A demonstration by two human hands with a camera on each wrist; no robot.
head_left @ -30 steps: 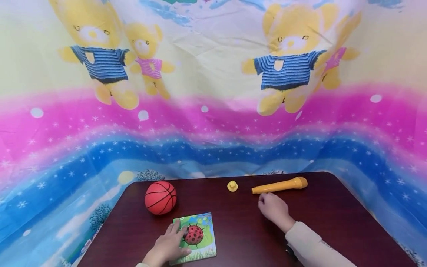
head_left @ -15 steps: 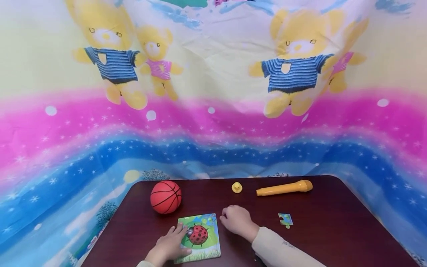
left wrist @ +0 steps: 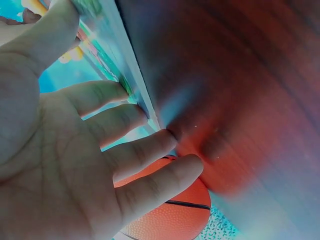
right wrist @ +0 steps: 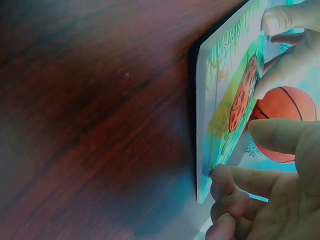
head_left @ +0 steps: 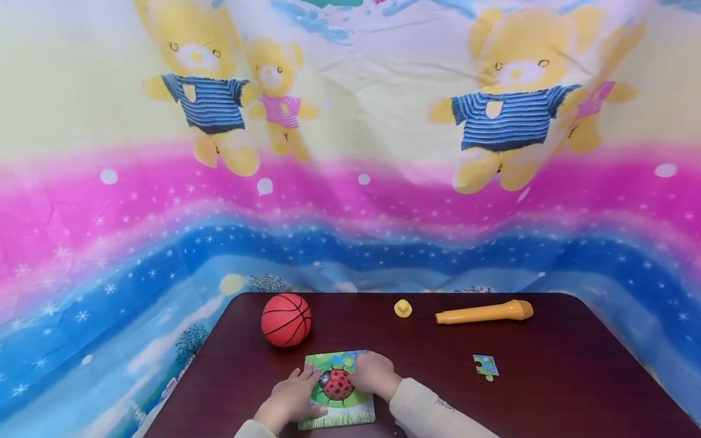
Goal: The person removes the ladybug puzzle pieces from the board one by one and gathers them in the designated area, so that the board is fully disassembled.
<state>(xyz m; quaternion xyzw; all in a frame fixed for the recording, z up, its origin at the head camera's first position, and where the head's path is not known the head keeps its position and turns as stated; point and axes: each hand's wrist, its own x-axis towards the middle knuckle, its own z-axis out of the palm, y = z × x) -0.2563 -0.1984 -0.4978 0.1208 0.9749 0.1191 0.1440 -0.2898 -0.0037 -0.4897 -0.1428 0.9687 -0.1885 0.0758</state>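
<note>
A square ladybug jigsaw puzzle (head_left: 338, 387) lies flat on the dark wooden table. My left hand (head_left: 292, 395) rests along its left side, fingers spread, and the left wrist view shows the fingertips (left wrist: 137, 117) right at its edge. My right hand (head_left: 375, 374) is over the puzzle's upper right corner. In the right wrist view, its bent index fingertip (right wrist: 223, 177) meets the puzzle's edge near that corner; the thumb stands apart and the other fingers are loosely curled, with nothing visible between them. To the right lies one loose puzzle piece (head_left: 486, 367), blue and green.
Behind the puzzle, to the left, sits a red toy basketball (head_left: 286, 320). A small yellow rubber duck (head_left: 403, 308) and an orange toy microphone (head_left: 484, 312) are by the table's (head_left: 580, 389) far edge. A curtain (head_left: 383, 237) printed with bears hangs behind.
My right hand has moved left from near the microphone to the puzzle's corner, and the loose piece has come into view on the right. My left hand stays at the puzzle.
</note>
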